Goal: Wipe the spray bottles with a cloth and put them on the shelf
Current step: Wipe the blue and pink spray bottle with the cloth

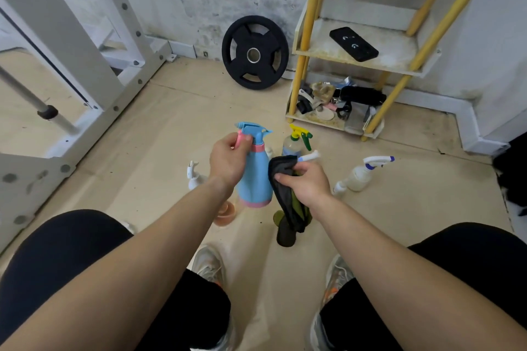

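Observation:
My left hand (228, 161) grips a blue spray bottle (255, 177) with pink trim by its trigger and neck, holding it upright above the floor. My right hand (306, 182) pinches a dark cloth (285, 194) beside the bottle's right side; the cloth hangs down. On the floor stand a clear bottle with a yellow-green sprayer (295, 141), a white bottle with a purple nozzle (360, 174) and a small white sprayer (194, 175). A dark green bottle (285, 232) lies under the cloth. The yellow-posted shelf (310, 51) stands at the back right.
A black phone (353, 43) lies on the shelf's middle tier; clutter (336, 102) fills the bottom tier. A black weight plate (254, 53) leans on the wall. A white gym rack (94, 65) stands at left. An orange cup (225, 215) sits by my left wrist.

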The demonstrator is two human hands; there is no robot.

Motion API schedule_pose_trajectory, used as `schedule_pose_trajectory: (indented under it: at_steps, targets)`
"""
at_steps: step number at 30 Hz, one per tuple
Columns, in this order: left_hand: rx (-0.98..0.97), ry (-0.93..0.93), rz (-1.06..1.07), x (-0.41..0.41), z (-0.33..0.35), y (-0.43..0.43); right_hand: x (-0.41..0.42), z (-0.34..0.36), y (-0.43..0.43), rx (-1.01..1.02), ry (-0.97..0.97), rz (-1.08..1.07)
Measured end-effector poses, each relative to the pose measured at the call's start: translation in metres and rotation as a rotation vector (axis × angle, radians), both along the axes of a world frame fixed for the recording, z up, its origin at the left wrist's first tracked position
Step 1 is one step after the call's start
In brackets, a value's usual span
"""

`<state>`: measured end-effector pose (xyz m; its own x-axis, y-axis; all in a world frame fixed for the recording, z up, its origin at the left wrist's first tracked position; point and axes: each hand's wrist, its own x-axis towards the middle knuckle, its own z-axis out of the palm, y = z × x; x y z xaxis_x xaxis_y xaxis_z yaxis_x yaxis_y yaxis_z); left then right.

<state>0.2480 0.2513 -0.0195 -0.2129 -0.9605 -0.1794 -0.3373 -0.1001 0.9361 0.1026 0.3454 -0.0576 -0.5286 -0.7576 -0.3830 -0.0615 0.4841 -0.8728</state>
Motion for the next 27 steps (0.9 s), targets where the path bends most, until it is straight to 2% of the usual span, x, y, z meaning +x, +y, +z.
schedule_pose_trajectory:
  at_steps: [9, 14, 27]
  targets:
    - [0.057, -0.014, 0.015, 0.005, -0.069, -0.034, -0.005, -0.056, -0.017, 0.149, -0.005, 0.003]
    - [0.006, -0.183, 0.04, -0.005, -0.102, -0.051, -0.009, -0.092, -0.029, 0.187, -0.052, -0.037]
    - [-0.094, -0.529, -0.179, -0.023, -0.171, -0.094, -0.003, -0.163, -0.054, 0.291, -0.118, -0.03]
